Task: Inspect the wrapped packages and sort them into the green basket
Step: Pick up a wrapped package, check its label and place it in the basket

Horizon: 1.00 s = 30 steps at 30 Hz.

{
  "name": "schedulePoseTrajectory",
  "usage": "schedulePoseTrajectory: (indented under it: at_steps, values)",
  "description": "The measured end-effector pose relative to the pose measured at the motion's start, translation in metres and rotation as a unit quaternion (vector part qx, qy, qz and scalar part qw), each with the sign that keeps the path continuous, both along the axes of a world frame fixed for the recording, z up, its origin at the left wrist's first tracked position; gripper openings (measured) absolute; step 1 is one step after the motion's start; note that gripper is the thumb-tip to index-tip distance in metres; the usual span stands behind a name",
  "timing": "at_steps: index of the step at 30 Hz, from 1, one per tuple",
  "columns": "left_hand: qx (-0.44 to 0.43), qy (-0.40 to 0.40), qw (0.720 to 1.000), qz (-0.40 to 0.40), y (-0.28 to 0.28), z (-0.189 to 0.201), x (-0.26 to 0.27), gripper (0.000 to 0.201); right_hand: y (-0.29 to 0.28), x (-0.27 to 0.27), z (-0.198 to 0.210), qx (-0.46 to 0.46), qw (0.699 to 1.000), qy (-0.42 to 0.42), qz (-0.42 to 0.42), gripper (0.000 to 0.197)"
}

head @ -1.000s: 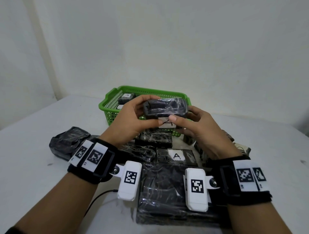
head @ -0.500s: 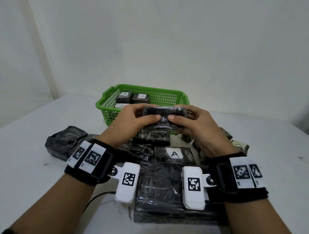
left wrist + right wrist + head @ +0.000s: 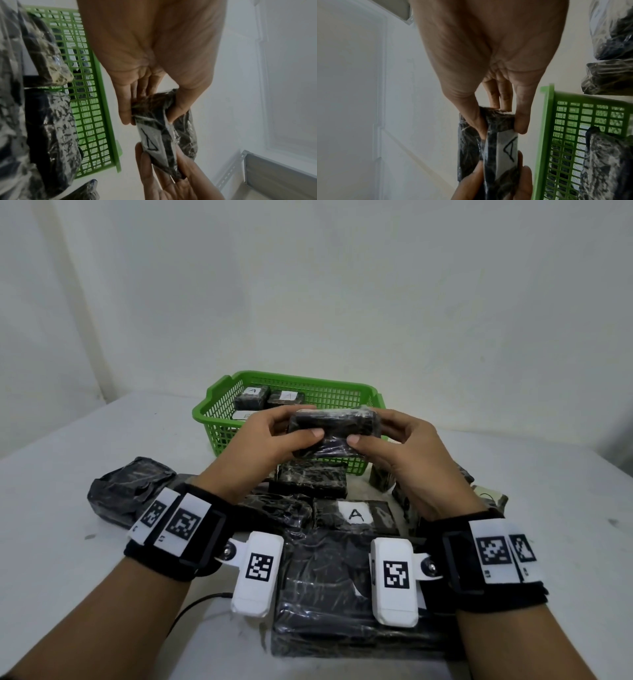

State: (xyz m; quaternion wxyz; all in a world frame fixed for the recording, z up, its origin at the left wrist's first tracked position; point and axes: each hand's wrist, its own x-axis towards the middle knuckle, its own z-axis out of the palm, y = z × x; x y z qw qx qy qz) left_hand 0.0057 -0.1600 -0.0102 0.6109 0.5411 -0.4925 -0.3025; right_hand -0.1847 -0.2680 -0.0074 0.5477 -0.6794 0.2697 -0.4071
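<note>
Both hands hold one small black package (image 3: 334,428) wrapped in clear film, raised in front of the green basket (image 3: 219,419). My left hand (image 3: 274,440) grips its left end, my right hand (image 3: 387,440) its right end, thumbs on the near side. The wrist views show the package (image 3: 163,129) (image 3: 494,148) carries a white label marked A on its underside. Each end is pinched between a thumb (image 3: 180,108) (image 3: 474,119) and fingers. Inside the basket lie two packages labelled A (image 3: 253,397) (image 3: 286,397) and one white label (image 3: 243,416).
Several more wrapped black packages lie on the white table between me and the basket, among them one with an A label (image 3: 356,513), a large flat one (image 3: 325,594) near my wrists and a crumpled one (image 3: 130,491) at the left. A black cable (image 3: 191,607) runs by my left forearm.
The package has been turned so its white A label went from facing me to the underside, and both hands have lowered it slightly in front of the basket.
</note>
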Motion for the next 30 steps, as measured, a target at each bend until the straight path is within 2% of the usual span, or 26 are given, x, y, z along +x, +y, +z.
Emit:
schedulePoseTrajectory:
  at_steps: [3,6,8,10,12,14,15,18,22,23,25,27,30]
  values:
    - [-0.011,-0.048,0.999,0.019,0.002,0.001,-0.003,0.038,0.000,0.000,0.000,0.000,1.000,-0.011,0.001,0.067]
    - [-0.011,-0.052,0.999,-0.006,0.004,0.003,-0.005,0.043,0.003,0.000,0.001,-0.018,1.000,-0.019,0.003,0.052]
    - [-0.027,-0.055,0.998,0.005,0.003,0.002,-0.006,0.046,0.004,-0.001,0.002,-0.027,0.999,-0.017,-0.002,0.050]
    - [-0.048,-0.064,0.997,0.020,0.003,0.002,-0.005,0.050,0.005,-0.001,0.003,-0.029,1.000,-0.002,-0.001,0.059]
    - [-0.066,-0.077,0.995,0.022,0.003,0.001,-0.003,0.054,0.005,-0.001,0.003,-0.010,1.000,0.019,0.020,0.078]
    - [-0.083,-0.089,0.992,0.017,0.003,0.001,-0.001,0.058,0.007,0.000,0.004,0.051,0.997,0.009,0.061,0.097]
    - [-0.088,-0.095,0.991,0.013,0.003,0.001,-0.001,0.060,0.009,0.001,0.005,0.084,0.993,-0.005,0.080,0.098]
    - [-0.091,-0.103,0.990,-0.019,0.005,0.002,-0.001,0.065,0.012,0.002,0.008,0.128,0.986,-0.034,0.103,0.076]
    - [-0.025,-0.052,0.996,-0.071,0.008,0.003,-0.001,0.090,0.008,-0.002,0.007,0.104,0.990,-0.049,0.078,0.053]
    - [-0.007,-0.050,0.996,-0.075,0.007,0.002,-0.001,0.090,0.007,-0.004,0.007,0.094,0.991,-0.056,0.070,0.053]
    - [0.014,-0.048,0.996,-0.080,0.007,0.001,-0.004,0.077,0.003,-0.005,0.006,0.080,0.993,-0.064,0.056,0.062]
    - [0.012,-0.004,0.996,-0.090,0.005,-0.001,-0.007,0.066,0.000,-0.004,0.004,0.067,0.995,-0.053,0.044,0.076]
    - [-0.004,0.016,0.999,-0.048,0.002,0.000,-0.006,0.054,-0.001,0.000,0.001,0.074,0.996,-0.033,0.047,0.088]
